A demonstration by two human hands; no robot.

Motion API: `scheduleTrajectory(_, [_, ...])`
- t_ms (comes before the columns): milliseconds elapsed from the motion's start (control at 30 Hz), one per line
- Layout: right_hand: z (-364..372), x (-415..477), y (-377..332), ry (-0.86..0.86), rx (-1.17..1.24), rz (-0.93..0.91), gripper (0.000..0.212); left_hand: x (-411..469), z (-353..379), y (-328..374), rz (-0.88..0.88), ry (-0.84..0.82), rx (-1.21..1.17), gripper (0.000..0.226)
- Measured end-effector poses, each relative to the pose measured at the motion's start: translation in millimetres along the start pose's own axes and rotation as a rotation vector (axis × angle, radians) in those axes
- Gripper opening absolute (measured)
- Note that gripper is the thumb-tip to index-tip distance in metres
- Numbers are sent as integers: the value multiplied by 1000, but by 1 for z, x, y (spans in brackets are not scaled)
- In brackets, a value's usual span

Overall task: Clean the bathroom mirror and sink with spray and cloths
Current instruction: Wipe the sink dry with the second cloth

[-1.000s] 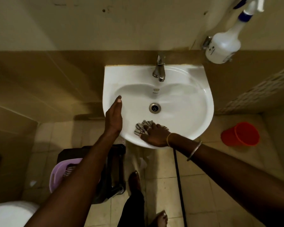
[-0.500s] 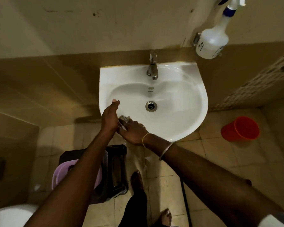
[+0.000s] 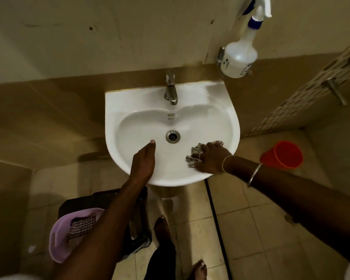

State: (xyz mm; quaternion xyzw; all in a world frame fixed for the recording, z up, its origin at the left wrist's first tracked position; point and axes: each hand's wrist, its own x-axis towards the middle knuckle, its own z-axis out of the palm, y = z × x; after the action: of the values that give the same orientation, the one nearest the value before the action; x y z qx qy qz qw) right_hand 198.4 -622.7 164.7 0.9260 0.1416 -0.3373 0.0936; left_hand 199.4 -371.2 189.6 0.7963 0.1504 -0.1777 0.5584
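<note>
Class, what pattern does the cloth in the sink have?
The cloth is checked, dark on light; head view.

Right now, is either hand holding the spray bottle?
No: the spray bottle hangs by the wall above the sink, the right hand presses the cloth, and the left hand holds nothing.
</note>
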Motion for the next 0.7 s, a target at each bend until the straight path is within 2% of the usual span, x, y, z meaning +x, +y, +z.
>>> scheduleTrajectory(200, [-6,24,62,28,-204,33,67,5,23,0,4,-69,82,51])
scheduleTrajectory(300, [-10,42,82,96,-307,9,67,8,28,3,-30,-89,74,40])
scheduleTrajectory(400, [-14,67,104,220,-380,-97,74,12,30,7,-23,-90,89,35])
scheduleTrajectory(500, [-23,87,119,329,-497,-249,68,18,31,2,-14,-95,67,34])
scheduleTrajectory(700, [-51,138,102,504,-652,-526,70,31,32,-7,-17,-82,27,28])
